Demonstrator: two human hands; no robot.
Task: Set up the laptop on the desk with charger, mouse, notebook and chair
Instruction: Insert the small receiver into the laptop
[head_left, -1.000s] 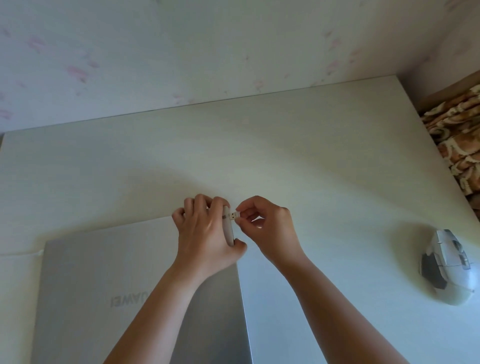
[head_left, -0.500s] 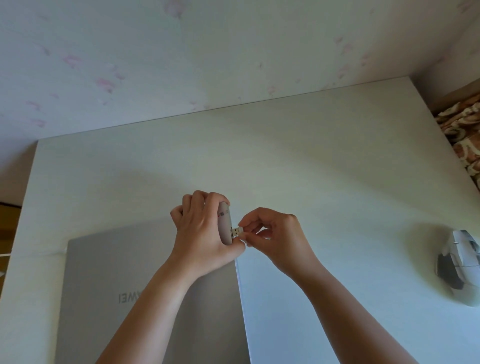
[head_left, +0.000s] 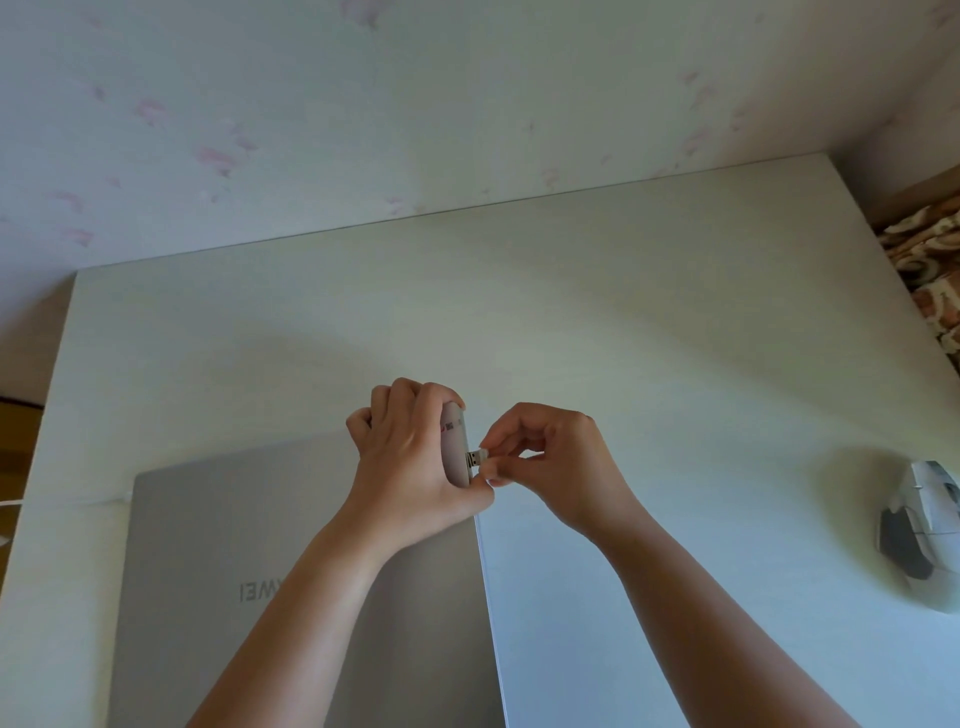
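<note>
A closed silver laptop (head_left: 234, 545) lies on the white desk (head_left: 623, 338) at the front left. Above its far right corner my left hand (head_left: 410, 467) grips a small grey oblong device (head_left: 454, 441), held upright. My right hand (head_left: 550, 467) pinches a small metal USB plug (head_left: 475, 458) that sticks out of the device's right edge. A white and grey mouse (head_left: 924, 535) sits alone near the desk's right edge. A thin white cable (head_left: 78, 502) runs from the desk's left edge to the laptop's left side.
The desk backs onto a pale wall with faint pink marks (head_left: 218, 156). A brown patterned fabric (head_left: 930, 280) lies beyond the desk's right edge. Bare desk surface stretches behind the hands and between the laptop and the mouse.
The view has swung left, so the desk's left edge now shows. The USB plug sits lower along the device's edge than before. Both hands keep their holds.
</note>
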